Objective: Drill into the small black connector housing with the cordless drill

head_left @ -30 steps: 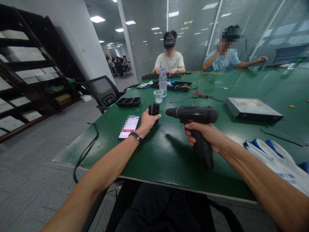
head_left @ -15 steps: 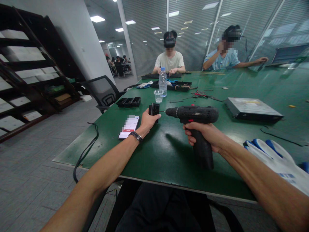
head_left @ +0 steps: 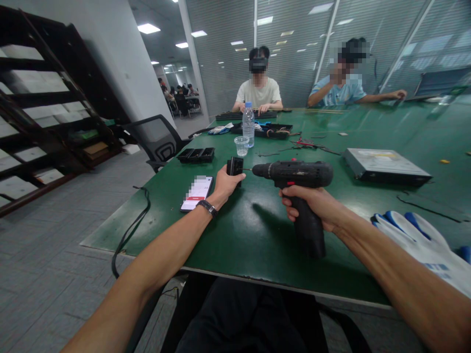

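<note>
In my right hand is a black cordless drill, gripped by its handle and pointing left, level above the table. Its thin bit reaches to a small black part; whether the tip touches it I cannot tell. My left hand is closed around that part, thumb along its lower right side, and hides some of it. A phone with a lit screen lies just left of my left wrist. Beyond the black part stand a clear plastic cup and a water bottle.
A black compartment tray sits left on the green table. Farther back is a filled black tray. A metal drive box and white-blue gloves lie right. Two people sit across. A cable hangs over the left edge.
My hands, the drill and the black part hold nearly the same position. Across the table, the person at right has shifted an arm slightly.
</note>
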